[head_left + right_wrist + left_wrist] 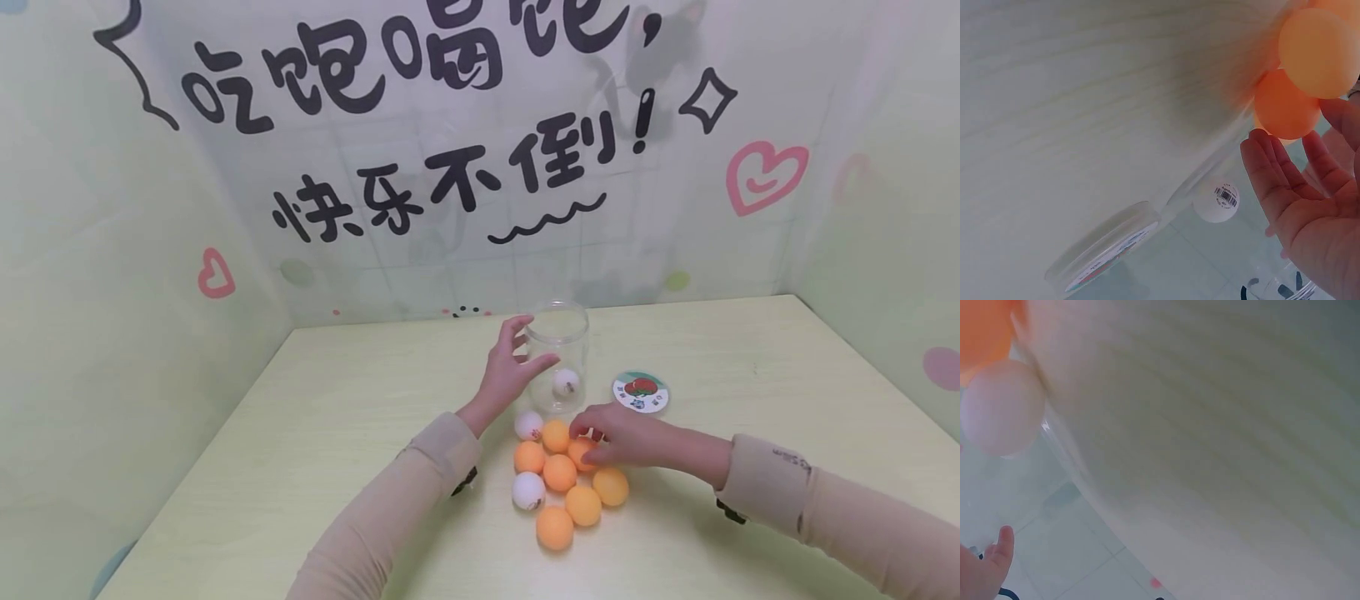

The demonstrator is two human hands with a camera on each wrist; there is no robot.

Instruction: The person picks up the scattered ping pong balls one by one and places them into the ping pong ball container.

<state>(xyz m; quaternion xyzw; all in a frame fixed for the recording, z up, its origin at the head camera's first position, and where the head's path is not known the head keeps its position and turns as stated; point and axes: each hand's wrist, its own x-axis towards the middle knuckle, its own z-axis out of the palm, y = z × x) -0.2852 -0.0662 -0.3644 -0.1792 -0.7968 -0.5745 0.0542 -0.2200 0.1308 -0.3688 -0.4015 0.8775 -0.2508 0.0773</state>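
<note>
Pale tabletop (375, 400); orange ball (579, 455) between right grip's (630, 436) thumb (1339, 120) and fingers (1266, 169).

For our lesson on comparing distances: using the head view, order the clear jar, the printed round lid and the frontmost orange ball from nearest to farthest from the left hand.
From the left hand:
1. Clear jar, immediately at it.
2. Printed round lid, to the right, past the jar.
3. Frontmost orange ball, closest to the camera.

We find both sleeved forearms (397, 504) extended forward; the left hand (510, 367) has its thumb parted from its fingers, the right hand (632, 435) bends its fingers slightly.
</note>
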